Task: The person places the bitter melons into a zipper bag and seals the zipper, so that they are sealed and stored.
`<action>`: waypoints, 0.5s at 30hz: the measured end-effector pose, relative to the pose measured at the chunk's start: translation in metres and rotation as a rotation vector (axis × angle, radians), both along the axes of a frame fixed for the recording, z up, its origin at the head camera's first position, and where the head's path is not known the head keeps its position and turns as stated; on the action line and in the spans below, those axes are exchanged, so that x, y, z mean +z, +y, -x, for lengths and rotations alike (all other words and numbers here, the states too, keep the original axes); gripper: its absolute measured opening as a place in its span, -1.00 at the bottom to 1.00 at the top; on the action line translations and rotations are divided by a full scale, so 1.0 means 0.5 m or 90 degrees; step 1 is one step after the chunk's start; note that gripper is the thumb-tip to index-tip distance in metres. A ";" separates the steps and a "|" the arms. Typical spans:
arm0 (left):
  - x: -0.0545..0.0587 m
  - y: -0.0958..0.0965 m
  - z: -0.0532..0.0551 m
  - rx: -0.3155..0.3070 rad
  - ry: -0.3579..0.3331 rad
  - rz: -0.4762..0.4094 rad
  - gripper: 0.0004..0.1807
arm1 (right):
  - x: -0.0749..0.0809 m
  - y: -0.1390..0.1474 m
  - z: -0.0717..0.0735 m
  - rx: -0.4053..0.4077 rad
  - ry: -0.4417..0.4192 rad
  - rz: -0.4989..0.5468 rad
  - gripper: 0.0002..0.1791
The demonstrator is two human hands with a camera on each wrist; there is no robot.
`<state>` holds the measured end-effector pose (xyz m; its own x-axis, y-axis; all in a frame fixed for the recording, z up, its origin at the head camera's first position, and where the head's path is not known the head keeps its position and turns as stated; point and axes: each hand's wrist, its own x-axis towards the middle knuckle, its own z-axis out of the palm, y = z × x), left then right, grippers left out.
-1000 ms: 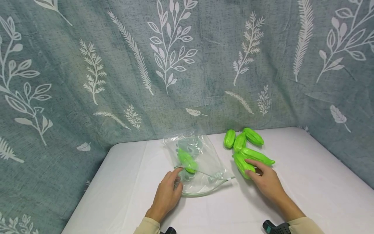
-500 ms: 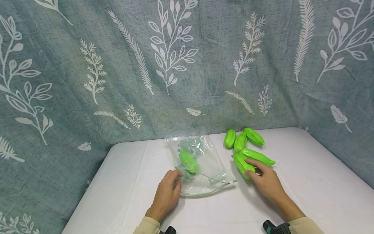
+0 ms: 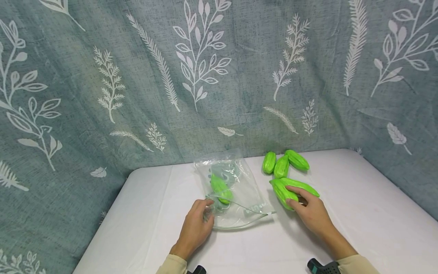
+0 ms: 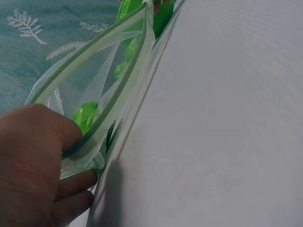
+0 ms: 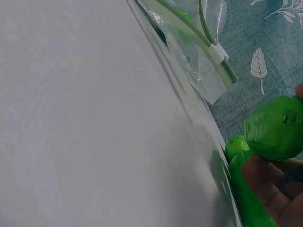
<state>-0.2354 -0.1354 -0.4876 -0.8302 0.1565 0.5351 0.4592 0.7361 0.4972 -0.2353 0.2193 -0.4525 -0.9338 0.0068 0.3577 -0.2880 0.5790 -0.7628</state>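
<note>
A clear zip bag [image 3: 244, 220] lies flat on the white table with its mouth toward me. Inside it rests one bright green ridged bitter gourd [image 3: 220, 189]. My left hand [image 3: 197, 226] pinches the left end of the mouth, thumb and fingers at the green-edged rim [image 4: 120, 90], which gapes apart in the left wrist view. To the right of the bag, my right hand [image 3: 313, 213] grips another bitter gourd [image 3: 283, 193] between thumb and fingers; its rounded end [image 5: 274, 127] shows in the right wrist view. Just behind it lies a further gourd [image 3: 306, 186], partly hidden.
Several more gourds [image 3: 281, 166] sit in a group at the table's back right. A white slider [image 5: 218, 54] is on the right end of the bag's zip. Behind the table [image 3: 150, 213] hangs a blue-green curtain [image 3: 239, 125] with white leaf prints.
The bag has shifted slightly to the right, and my left fingers have spread a little at its mouth. The gourd behind the held one has moved slightly nearer and left. My right hand has barely moved.
</note>
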 end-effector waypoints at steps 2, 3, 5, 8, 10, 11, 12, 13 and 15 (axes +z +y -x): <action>0.000 -0.001 0.000 -0.003 -0.002 0.000 -0.49 | 0.001 -0.001 0.000 0.005 0.003 0.007 -0.52; 0.000 -0.001 0.000 -0.004 -0.004 0.001 -0.46 | 0.001 -0.001 0.000 0.007 0.004 0.013 -0.52; 0.000 -0.001 -0.001 -0.009 -0.008 0.003 -0.42 | 0.002 -0.002 0.000 0.013 0.006 0.028 -0.52; 0.002 -0.002 -0.001 -0.017 -0.023 0.005 -0.35 | 0.004 -0.005 -0.001 0.031 0.004 0.056 -0.52; 0.004 -0.002 -0.002 -0.022 -0.034 0.006 -0.32 | 0.004 -0.007 -0.002 0.047 0.003 0.077 -0.52; 0.005 -0.002 -0.002 -0.024 -0.040 0.006 -0.30 | 0.005 -0.008 -0.003 0.059 0.001 0.091 -0.52; 0.006 -0.001 -0.003 -0.025 -0.043 0.006 -0.29 | 0.005 -0.009 -0.004 0.070 0.000 0.103 -0.52; 0.006 -0.001 -0.003 -0.024 -0.045 0.007 -0.29 | 0.006 -0.010 -0.004 0.082 0.000 0.118 -0.52; 0.007 0.000 -0.004 -0.024 -0.047 0.008 -0.28 | 0.007 -0.013 -0.005 0.109 0.000 0.141 -0.52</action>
<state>-0.2334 -0.1356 -0.4840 -0.8610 0.1941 0.4701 0.4486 0.7255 0.5219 -0.2326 0.2129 -0.4488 -0.9279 -0.0728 0.3658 -0.3678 0.3413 -0.8650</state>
